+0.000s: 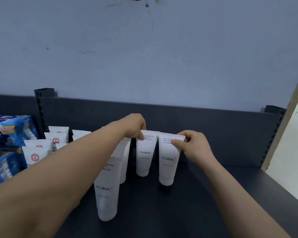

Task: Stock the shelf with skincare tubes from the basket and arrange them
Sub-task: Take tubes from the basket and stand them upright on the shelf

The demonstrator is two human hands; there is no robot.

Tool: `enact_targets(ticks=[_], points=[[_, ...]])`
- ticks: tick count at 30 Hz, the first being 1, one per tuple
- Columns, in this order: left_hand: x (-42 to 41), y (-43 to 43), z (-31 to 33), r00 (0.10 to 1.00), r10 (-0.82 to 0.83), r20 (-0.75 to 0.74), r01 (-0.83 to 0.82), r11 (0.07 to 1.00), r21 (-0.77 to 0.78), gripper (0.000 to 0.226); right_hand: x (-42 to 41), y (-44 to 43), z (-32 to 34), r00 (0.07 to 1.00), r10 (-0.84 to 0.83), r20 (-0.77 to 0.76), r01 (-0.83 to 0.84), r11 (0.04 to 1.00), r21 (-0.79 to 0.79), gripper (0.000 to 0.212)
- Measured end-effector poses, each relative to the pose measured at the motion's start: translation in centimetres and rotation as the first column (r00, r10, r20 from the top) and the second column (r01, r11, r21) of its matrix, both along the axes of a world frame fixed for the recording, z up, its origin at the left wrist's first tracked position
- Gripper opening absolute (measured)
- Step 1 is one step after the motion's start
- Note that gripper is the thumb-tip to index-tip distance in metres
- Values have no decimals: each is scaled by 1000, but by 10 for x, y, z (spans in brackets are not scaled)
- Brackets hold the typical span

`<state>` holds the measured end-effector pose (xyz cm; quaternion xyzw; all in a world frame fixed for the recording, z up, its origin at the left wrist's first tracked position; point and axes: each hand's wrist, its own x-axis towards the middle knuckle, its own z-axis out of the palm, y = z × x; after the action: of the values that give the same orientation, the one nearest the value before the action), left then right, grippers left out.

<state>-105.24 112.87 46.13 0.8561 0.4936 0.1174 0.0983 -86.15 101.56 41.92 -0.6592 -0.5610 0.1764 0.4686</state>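
Several white FLORAL skincare tubes stand cap-down on the dark shelf [205, 194]. My left hand [135, 126] pinches the top edge of a back tube [145, 157]. My right hand [192, 145] pinches the top right corner of the neighbouring tube [168, 162], which stands to the right and slightly nearer. A third tube [107, 194] stands nearest, partly behind my left forearm, and another tube [124, 157] stands behind it, mostly hidden. The basket is out of view.
White tubes with red round logos [35, 156] stand in rows at the left. Blue wrapped packs [5, 143] are stacked at the far left. A dark back panel [213, 127] closes the shelf's rear, with a slotted upright [272, 134] at the right.
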Motion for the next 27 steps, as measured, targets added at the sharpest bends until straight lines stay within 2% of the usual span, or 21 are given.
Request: enact_targets(ticks=[7,12,19,21,24,27], points=[[-16,-3,4,998,-36,49,33,997,74,26,-12,6,-8,997,70,23,-70,997,-21,4],[-39,-23,13,980,14,197,-58,974,219,32,-27,17,-14,993,114,5,-114,993,-31,3],[-67,-60,13,973,68,220,-144,925,350,35,-38,23,-13,983,183,32,-181,982,-61,9],[-72,-68,14,971,72,227,-152,922,357,36,-35,22,-9,979,188,77,-181,979,-89,14],[-80,-79,15,971,88,221,-167,914,371,36,-36,14,-2,966,164,199,-144,983,-111,33],[-90,-94,17,972,108,210,-185,902,391,37,-46,0,13,912,93,399,-100,995,-3,47]])
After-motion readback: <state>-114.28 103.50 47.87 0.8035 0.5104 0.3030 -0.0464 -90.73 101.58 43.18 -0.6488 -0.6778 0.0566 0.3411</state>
